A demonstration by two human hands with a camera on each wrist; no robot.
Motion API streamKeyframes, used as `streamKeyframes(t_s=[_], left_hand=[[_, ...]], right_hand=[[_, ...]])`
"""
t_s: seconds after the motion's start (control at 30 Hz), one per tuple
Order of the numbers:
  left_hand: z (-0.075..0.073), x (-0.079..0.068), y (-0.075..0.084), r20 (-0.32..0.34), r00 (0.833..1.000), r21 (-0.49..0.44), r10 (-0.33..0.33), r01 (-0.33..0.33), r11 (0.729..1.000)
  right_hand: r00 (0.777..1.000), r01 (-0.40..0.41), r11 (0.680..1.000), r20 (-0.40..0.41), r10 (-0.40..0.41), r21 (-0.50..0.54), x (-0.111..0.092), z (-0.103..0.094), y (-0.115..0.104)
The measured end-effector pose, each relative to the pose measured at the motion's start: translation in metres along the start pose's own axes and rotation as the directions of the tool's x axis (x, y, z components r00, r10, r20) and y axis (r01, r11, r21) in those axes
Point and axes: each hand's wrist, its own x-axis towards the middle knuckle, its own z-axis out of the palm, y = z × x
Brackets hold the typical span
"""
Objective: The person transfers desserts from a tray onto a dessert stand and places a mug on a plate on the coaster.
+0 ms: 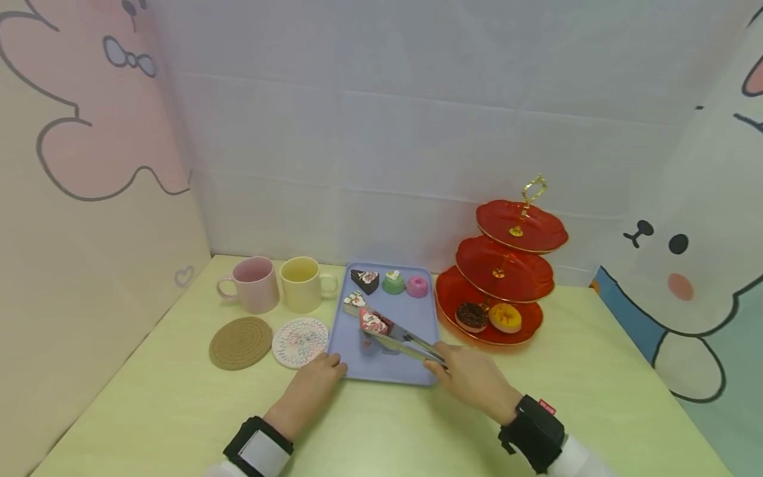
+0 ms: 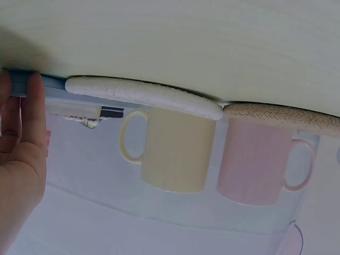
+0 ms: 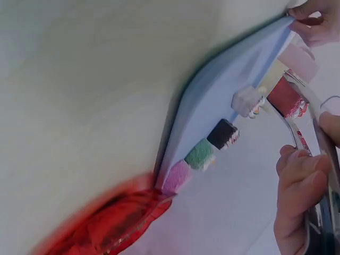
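Note:
My right hand [image 1: 477, 381] grips metal tongs [image 1: 411, 344]. Between the tong tips is a red cake slice [image 3: 287, 98] with white and pink topping, raised over the blue tray [image 1: 390, 374]. At the tray's near left corner, my left hand [image 1: 316, 377] pinches the rim; the left wrist view shows its fingers [image 2: 35, 111] at the edge. On the tray sit a white-topped cake slice [image 1: 354, 301], a dark chocolate cake slice [image 1: 365, 282], a green cake [image 1: 393, 283] and a pink ring-shaped cake [image 1: 417, 287].
A red three-tier stand [image 1: 507, 268] rises right of the tray, with a chocolate donut [image 1: 471, 318] and a yellow donut [image 1: 505, 318] on its bottom tier. To the left are a pink mug [image 1: 256, 286], a yellow mug [image 1: 301, 286], a brown coaster [image 1: 240, 342] and a white coaster [image 1: 301, 342].

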Motion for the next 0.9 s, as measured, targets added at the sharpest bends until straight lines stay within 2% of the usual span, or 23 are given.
streamKeyframes(t_s=[0.13, 0.33, 0.43, 0.6, 0.73, 0.9], left_hand=[[0.000, 0.000, 0.000, -0.010, 1.000, 0.005, 0.004, -0.004, 1.000], [0.000, 0.000, 0.001, 0.000, 1.000, -0.017, -0.002, 0.002, 1.000], [0.001, 0.000, 0.001, -0.003, 1.000, -0.024, -0.006, 0.005, 1.000], [0.001, 0.001, 0.001, -0.009, 1.000, -0.031, -0.009, 0.009, 0.999], [0.001, 0.000, 0.002, -0.010, 1.000, -0.039, -0.007, 0.006, 0.999], [0.001, -0.001, 0.001, -0.023, 1.000, -0.031, 0.000, -0.001, 1.000]], right_hand=[[0.997, -0.072, 0.997, -0.008, 0.072, 0.020, -0.005, -0.023, 0.008], [0.992, -0.112, 0.994, -0.058, 0.111, -0.001, -0.020, -0.060, 0.024], [0.986, -0.163, 0.987, -0.045, 0.163, -0.003, -0.029, -0.079, 0.034], [0.974, -0.220, 0.974, -0.066, 0.217, -0.043, -0.049, -0.107, 0.054], [0.962, -0.268, 0.959, -0.078, 0.262, -0.088, -0.069, -0.121, 0.071], [0.953, -0.299, 0.946, -0.092, 0.289, -0.122, -0.088, -0.128, 0.092]])
